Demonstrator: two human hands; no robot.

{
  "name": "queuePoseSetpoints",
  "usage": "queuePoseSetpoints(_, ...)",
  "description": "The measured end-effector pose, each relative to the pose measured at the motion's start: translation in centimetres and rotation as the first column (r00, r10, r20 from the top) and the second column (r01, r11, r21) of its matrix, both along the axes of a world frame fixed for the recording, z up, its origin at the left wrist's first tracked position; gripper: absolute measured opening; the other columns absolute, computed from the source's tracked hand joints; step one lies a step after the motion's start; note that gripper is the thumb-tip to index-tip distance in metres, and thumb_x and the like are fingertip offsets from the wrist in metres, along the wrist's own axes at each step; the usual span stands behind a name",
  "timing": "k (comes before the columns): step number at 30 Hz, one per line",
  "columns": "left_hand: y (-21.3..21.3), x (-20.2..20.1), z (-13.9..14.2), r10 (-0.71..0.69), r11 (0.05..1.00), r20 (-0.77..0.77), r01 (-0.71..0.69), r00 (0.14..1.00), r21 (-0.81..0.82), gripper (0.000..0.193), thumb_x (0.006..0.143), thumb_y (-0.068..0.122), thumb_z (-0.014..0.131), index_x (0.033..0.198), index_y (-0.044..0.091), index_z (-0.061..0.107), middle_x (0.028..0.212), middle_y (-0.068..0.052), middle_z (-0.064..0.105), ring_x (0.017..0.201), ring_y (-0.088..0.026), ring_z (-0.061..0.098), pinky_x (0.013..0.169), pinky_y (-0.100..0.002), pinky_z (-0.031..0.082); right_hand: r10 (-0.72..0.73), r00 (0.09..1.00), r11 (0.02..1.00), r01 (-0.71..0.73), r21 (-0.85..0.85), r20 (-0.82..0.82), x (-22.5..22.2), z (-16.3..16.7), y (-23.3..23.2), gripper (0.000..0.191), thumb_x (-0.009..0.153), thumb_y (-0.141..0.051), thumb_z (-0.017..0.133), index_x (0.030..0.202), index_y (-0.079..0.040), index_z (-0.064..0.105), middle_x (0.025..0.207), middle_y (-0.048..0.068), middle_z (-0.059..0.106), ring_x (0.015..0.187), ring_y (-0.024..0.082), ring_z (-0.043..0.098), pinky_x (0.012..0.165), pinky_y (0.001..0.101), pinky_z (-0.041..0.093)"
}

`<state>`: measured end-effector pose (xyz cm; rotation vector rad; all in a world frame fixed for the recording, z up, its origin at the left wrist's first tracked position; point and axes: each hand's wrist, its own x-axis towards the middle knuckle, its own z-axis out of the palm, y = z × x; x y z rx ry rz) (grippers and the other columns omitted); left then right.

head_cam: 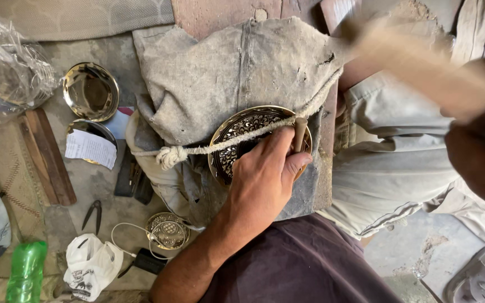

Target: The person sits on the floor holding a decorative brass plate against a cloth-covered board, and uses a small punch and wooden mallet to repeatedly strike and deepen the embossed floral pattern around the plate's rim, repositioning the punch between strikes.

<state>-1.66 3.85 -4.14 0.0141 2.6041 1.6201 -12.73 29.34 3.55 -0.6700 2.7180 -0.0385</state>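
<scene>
A brass plate with dark engraved patterns lies on a grey padded cloth, strapped down by a knotted rope. My left hand rests on the plate and grips a thin chisel-like punch upright against the plate's right part. My right hand is raised at the right edge, shut on a wooden mallet that is blurred by motion above the cloth.
Plain brass bowls and a paper slip lie at left. A small engraved plate, pliers, a white bag, a green bottle and wooden strips sit on the floor. A sandal lies at lower right.
</scene>
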Motion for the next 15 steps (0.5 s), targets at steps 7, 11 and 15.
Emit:
queuePoseSetpoints(7, -0.6, -0.1, -0.1, -0.054, 0.998, -0.016, 0.055, 0.998, 0.039, 0.031, 0.099, 0.025, 0.069, 0.116, 0.001, 0.058, 0.089, -0.011, 0.070, 0.074, -0.020, 0.072, 0.060, -0.032, 0.061, 0.028, 1.000, 0.998, -0.027, 0.048, -0.009, 0.9, 0.7, 0.7, 0.043, 0.081, 0.009, 0.063, 0.124, 0.005, 0.062, 0.087, 0.023, 0.071, 0.070, 0.028, 0.072, 0.064, 0.0375, 0.061)
queuePoseSetpoints(11, -1.1, -0.7, -0.2, -0.185, 0.982, -0.014, 0.186, 0.983, 0.027, 0.028, 0.098, 0.026, 0.071, 0.111, 0.005, 0.058, 0.089, -0.010, 0.072, 0.075, -0.019, 0.073, 0.062, -0.034, 0.061, -0.070, 0.997, 0.997, 0.070, 0.026, 0.013, 3.6, 0.2, 2.2, 0.042, 0.085, 0.010, 0.061, 0.127, 0.007, 0.061, 0.086, 0.023, 0.070, 0.069, 0.027, 0.072, 0.060, 0.0357, 0.060)
queuePoseSetpoints(15, -1.5, -1.1, -0.6, -0.332, 0.930, -0.114, 0.345, 0.936, 0.123, 0.030, 0.099, 0.018, 0.067, 0.126, 0.008, 0.061, 0.104, -0.010, 0.075, 0.083, -0.017, 0.076, 0.062, -0.027, 0.064, -0.136, 0.990, 0.990, 0.134, -0.046, -0.039, 7.5, -1.0, 4.2, 0.041, 0.086, 0.009, 0.061, 0.127, 0.008, 0.061, 0.085, 0.023, 0.070, 0.068, 0.026, 0.071, 0.059, 0.0349, 0.059)
